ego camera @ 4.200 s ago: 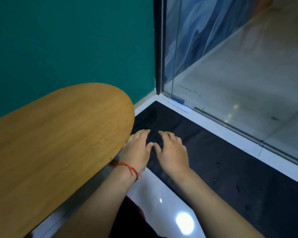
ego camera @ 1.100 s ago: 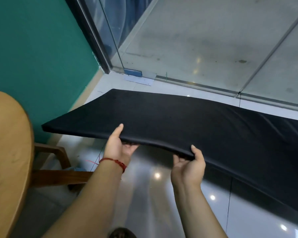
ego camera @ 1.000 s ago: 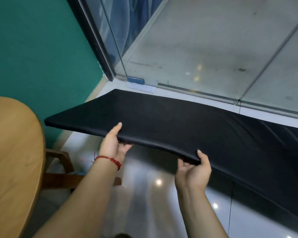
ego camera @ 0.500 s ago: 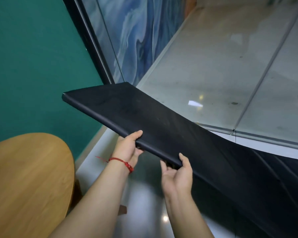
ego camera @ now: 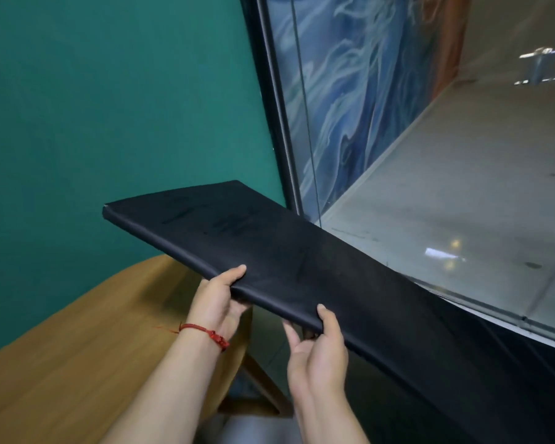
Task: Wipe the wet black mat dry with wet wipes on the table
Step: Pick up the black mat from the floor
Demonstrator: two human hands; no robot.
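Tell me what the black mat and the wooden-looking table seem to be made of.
The black mat: probably foam padding in a smooth, faintly shiny black fabric cover; it has a thick edge, bends along its length, and the cover wrinkles toward its low end. The table: wood or wood-look laminate, matte tan, with grain streaks; which of the two I cannot tell.

Glass-fronted commercial interior, most likely an office or a lobby corner.
A tall glass panel (ego camera: 430, 251) in a black frame (ego camera: 277, 123) meets a plain teal wall (ego camera: 109, 107). Beyond the glass, a polished stone floor (ego camera: 478, 187) runs along a blue marbled mural (ego camera: 350, 91). A rounded wooden desk (ego camera: 77, 363) stands beside the teal wall.
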